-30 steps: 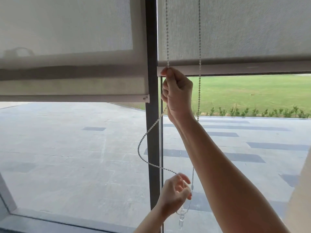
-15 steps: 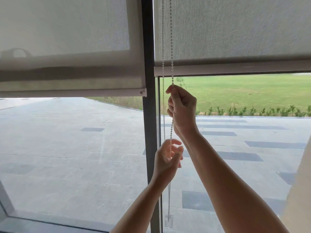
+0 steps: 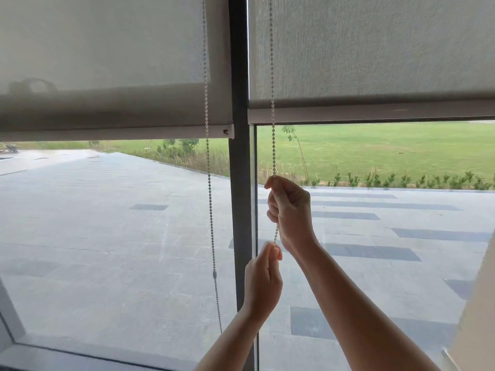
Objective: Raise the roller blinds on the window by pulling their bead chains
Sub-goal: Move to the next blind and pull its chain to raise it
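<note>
Two grey roller blinds hang part-way up the window. The left blind (image 3: 107, 62) ends lower than the right blind (image 3: 375, 49). A white bead chain (image 3: 272, 116) drops in front of the right blind. My right hand (image 3: 290, 210) pinches that chain below the blind's bottom bar. My left hand (image 3: 263, 279) grips the same strand just underneath. The other strand of bead chain (image 3: 210, 210) hangs free to the left of the dark window post (image 3: 239, 196).
The window sill and frame (image 3: 67, 352) run along the bottom left. A pale wall edge (image 3: 479, 303) stands at the far right. Outside lie a paved terrace and a lawn.
My right hand has come down along the chain, and my left hand has risen and closed on it just below. One strand has swung left of the post. The left blind's bar sits a little higher.
</note>
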Demonstrator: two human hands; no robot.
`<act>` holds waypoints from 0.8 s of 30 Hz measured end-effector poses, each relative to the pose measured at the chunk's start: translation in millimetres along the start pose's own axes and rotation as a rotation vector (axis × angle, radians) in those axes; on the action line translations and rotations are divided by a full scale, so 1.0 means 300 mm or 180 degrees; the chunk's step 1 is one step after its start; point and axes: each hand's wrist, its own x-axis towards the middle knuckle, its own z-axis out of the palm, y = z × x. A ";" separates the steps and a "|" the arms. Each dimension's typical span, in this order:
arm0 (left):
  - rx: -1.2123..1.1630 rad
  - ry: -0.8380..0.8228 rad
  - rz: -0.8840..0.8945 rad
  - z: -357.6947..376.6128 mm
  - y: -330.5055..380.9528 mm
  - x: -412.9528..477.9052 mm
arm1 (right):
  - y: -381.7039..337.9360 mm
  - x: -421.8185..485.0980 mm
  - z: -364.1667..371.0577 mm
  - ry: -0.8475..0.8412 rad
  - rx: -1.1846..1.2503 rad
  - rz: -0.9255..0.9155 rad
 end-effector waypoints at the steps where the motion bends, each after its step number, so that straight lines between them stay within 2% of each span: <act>1: -0.0020 0.0011 -0.0009 0.002 0.000 0.001 | -0.002 0.000 0.005 -0.0014 -0.0014 -0.0010; 24: -0.0238 -0.0167 0.0054 0.030 -0.008 -0.127 | 0.024 -0.123 -0.038 0.0076 -0.0140 0.0056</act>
